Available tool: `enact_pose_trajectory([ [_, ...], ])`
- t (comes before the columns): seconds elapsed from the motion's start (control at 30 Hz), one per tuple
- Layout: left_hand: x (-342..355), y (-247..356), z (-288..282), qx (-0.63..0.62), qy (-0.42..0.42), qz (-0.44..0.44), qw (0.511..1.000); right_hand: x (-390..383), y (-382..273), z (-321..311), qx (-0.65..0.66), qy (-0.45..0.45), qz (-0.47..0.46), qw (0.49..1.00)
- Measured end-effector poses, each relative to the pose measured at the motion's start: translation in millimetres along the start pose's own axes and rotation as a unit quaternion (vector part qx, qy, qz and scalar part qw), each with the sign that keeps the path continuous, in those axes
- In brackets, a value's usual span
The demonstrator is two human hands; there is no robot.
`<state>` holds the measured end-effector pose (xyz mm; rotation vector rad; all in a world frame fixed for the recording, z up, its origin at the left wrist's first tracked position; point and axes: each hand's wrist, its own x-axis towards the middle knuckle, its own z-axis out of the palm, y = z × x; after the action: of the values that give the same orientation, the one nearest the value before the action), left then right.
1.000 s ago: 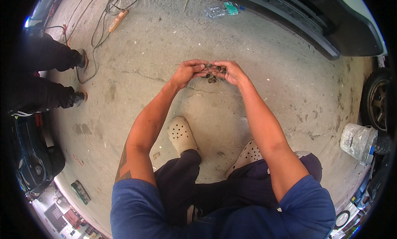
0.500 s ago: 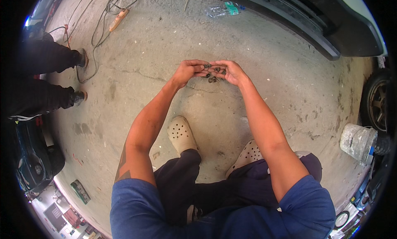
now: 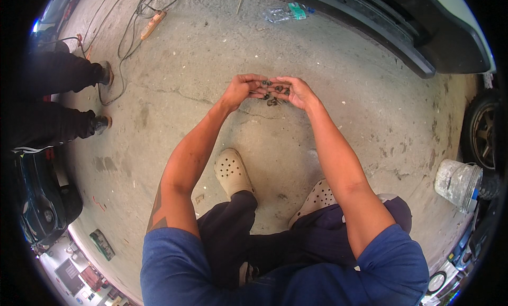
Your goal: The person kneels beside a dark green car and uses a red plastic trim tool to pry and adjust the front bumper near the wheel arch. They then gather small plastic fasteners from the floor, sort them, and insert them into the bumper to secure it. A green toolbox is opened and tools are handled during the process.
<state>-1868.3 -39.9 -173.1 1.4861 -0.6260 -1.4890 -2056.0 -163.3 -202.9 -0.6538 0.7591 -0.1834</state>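
Note:
Both my arms reach forward over the concrete floor, and my fingertips meet there. My left hand point(image 3: 241, 92) is closed with its fingers pinched around small dark bolts point(image 3: 266, 83). Fingers level and palm partly up, my right hand point(image 3: 300, 94) cradles more dark bolts point(image 3: 279, 88). A small cluster of bolts point(image 3: 272, 102) shows just below the fingertips; whether it rests on the fingers or on the floor I cannot tell. Their exact kind of head is too small to make out.
A dark car bumper point(image 3: 370, 20) curves across the far right. Behind it lies a clear plastic bottle point(image 3: 279, 14). A power strip point(image 3: 153, 24) with cables is at the far left, near another person's legs point(image 3: 69, 73). A stained white bucket point(image 3: 457, 183) stands by a wheel point(image 3: 482, 127) at right.
My left fingers have shifted very slightly around the bolts. The right hand and both arms keep almost the same place.

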Motion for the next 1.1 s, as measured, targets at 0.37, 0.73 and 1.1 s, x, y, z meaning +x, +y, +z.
enact_pose_trajectory([
  [0.37,2.4,18.3,27.5,0.126,-0.027,0.074,0.989,-0.3,1.4,-3.8,0.003,0.025,0.009,1.0],
  [0.73,14.3,-26.4,10.1,0.531,0.056,0.157,0.831,4.8,7.6,-22.8,0.005,0.067,-0.001,0.998],
  [1.1,15.9,-65.0,20.6,0.594,0.05,0.204,0.776,9.8,11.4,-27.7,0.04,0.096,-0.025,0.994],
])
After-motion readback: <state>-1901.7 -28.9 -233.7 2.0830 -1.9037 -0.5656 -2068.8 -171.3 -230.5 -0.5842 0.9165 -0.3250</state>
